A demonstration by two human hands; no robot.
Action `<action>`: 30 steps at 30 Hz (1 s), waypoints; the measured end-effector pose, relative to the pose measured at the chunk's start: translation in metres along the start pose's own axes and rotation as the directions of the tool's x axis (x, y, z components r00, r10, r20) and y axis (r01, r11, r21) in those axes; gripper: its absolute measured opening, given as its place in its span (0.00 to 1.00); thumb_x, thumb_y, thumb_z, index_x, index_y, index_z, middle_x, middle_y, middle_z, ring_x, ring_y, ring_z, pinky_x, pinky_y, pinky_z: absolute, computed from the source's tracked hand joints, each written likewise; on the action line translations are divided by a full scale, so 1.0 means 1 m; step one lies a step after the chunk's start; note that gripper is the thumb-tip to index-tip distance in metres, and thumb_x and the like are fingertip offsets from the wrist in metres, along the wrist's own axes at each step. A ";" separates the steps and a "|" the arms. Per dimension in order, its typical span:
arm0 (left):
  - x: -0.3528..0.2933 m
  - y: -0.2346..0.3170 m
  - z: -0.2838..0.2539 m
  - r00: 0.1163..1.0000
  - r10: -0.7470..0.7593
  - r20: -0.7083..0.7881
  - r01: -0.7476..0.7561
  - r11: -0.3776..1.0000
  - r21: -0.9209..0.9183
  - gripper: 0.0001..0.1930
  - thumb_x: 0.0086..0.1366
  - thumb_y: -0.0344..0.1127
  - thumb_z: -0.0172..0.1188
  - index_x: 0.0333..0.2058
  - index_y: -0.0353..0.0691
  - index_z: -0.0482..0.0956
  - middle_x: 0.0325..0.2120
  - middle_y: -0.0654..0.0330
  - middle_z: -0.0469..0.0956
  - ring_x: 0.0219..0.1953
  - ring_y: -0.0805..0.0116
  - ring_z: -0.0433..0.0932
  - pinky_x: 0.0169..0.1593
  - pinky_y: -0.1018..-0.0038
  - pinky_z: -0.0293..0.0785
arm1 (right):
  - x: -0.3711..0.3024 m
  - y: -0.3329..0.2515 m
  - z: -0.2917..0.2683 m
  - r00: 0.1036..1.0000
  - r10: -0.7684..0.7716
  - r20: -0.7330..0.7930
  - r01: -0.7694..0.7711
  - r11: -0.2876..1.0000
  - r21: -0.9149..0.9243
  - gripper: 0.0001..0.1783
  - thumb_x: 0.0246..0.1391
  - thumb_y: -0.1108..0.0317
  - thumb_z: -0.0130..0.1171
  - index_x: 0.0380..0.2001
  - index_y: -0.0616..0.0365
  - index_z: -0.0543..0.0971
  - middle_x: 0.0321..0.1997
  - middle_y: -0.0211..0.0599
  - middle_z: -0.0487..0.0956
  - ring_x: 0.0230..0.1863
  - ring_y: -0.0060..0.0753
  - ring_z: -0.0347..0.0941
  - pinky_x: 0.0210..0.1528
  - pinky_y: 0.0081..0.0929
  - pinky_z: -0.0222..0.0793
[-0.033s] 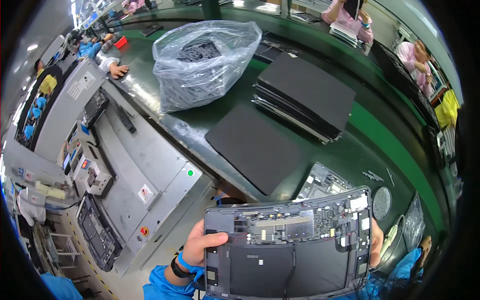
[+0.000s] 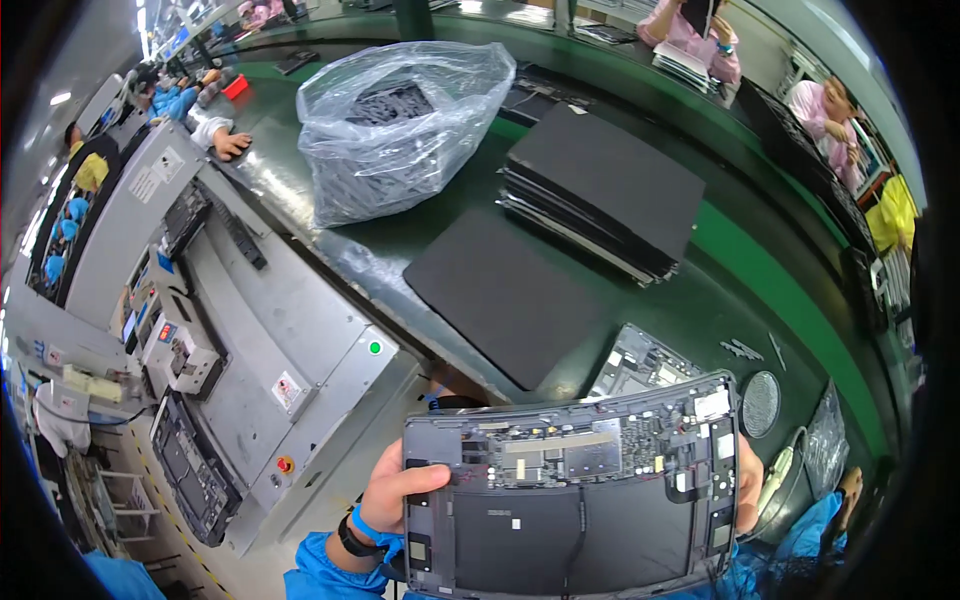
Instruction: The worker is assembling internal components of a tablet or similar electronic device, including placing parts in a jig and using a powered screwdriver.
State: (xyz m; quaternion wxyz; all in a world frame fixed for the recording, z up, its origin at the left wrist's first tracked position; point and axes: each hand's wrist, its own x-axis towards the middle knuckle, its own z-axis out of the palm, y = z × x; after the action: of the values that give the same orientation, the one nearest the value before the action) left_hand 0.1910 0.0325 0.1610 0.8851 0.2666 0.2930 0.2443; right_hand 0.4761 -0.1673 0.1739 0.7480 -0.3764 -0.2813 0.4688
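In front of me I hold up an opened laptop base (image 2: 575, 490), its inner side facing me. A circuit board runs along its upper part, and a wide black battery fills the lower part. My left hand (image 2: 395, 485) grips the left edge, thumb lying over the top corner area of the frame. On the opposite edge is my right hand (image 2: 748, 485), its fingers mostly hidden behind the base. A black wrist strap (image 2: 356, 538) and a blue band circle my left wrist. Just behind the held base, another base with exposed circuitry (image 2: 640, 360) lies on the green bench.
A thin black panel (image 2: 505, 300) lies beside a stack of black panels (image 2: 610, 170). Beyond stands a clear plastic bag (image 2: 400, 150) with dark parts inside. At left is a grey machine (image 2: 310, 320) holding another opened base (image 2: 195, 470). A round mesh pad (image 2: 760, 405) lies right.
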 end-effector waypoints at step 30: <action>0.148 0.059 -0.076 0.873 0.477 0.101 -0.478 0.797 0.369 0.26 0.72 0.40 0.49 0.63 0.32 0.61 0.57 0.40 0.70 0.60 0.51 0.70 0.63 0.63 0.66 | 0.104 0.048 -0.001 0.880 0.434 -0.191 -0.457 0.884 -0.099 0.27 0.59 0.75 0.57 0.61 0.56 0.64 0.41 0.34 0.80 0.37 0.26 0.79 0.39 0.26 0.77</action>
State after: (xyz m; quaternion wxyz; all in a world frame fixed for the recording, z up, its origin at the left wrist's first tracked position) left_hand 0.2302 0.1880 0.0877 0.7259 0.4994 0.2570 0.3971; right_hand 0.4953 -0.0590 0.1411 0.6118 -0.5200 -0.1572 0.5750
